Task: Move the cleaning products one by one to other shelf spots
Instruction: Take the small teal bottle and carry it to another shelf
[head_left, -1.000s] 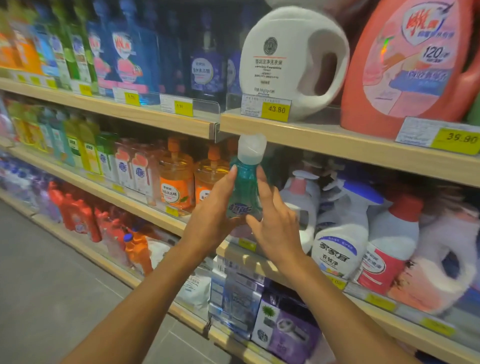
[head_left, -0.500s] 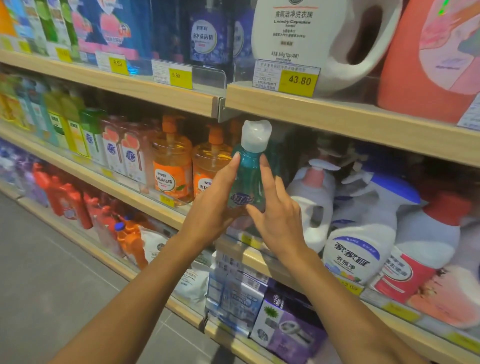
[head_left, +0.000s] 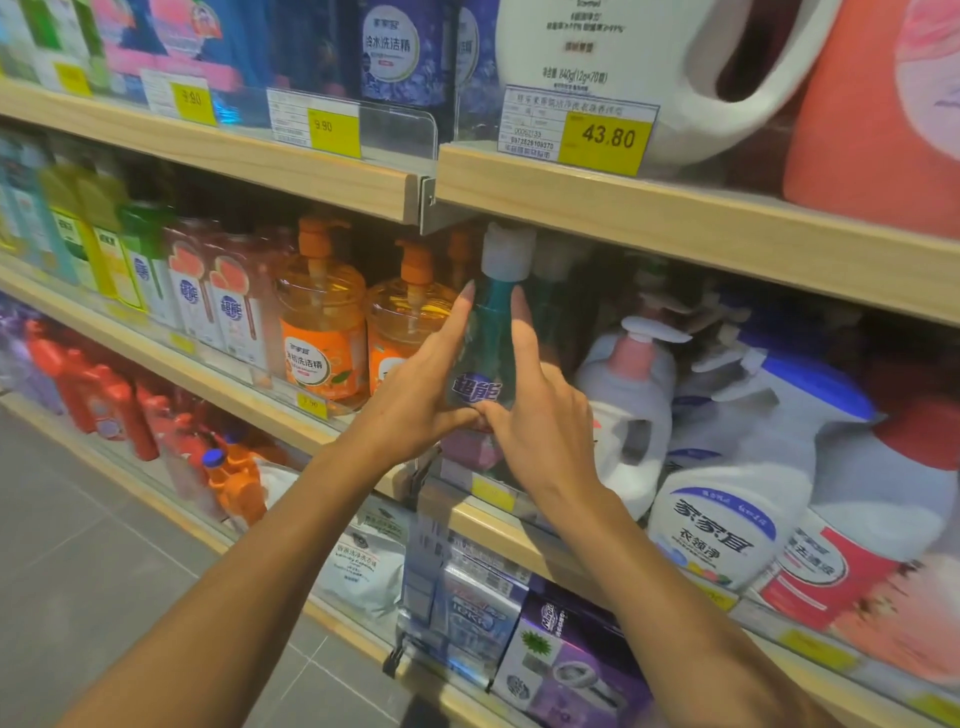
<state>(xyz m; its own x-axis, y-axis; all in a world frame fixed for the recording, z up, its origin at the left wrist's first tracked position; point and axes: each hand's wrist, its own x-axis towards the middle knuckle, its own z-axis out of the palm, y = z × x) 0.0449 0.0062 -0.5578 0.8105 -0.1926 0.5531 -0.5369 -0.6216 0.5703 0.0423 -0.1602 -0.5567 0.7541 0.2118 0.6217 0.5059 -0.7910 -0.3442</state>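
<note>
A tall teal bottle (head_left: 493, 332) with a white cap stands upright at the front of the middle shelf (head_left: 260, 405), its cap just under the shelf above. My left hand (head_left: 421, 384) presses its left side with straight fingers. My right hand (head_left: 540, 410) presses its right side, and the two thumbs meet in front of the bottle's lower label. The bottle's base is hidden behind my hands. Orange pump bottles (head_left: 322, 332) stand directly to its left and a white bottle with a pink neck (head_left: 631, 410) to its right.
The upper shelf (head_left: 675, 223) carries a large white jug (head_left: 649, 67), an orange-red jug (head_left: 883, 130) and blue bottles. White spray bottles (head_left: 727, 509) crowd the right of the middle shelf. Boxes and pouches fill the lowest shelf; grey floor lies at left.
The teal bottle has gone deeper under the upper shelf, between the orange pump bottles and the white bottle. Both hands stayed on it and my view has moved closer to the shelf.
</note>
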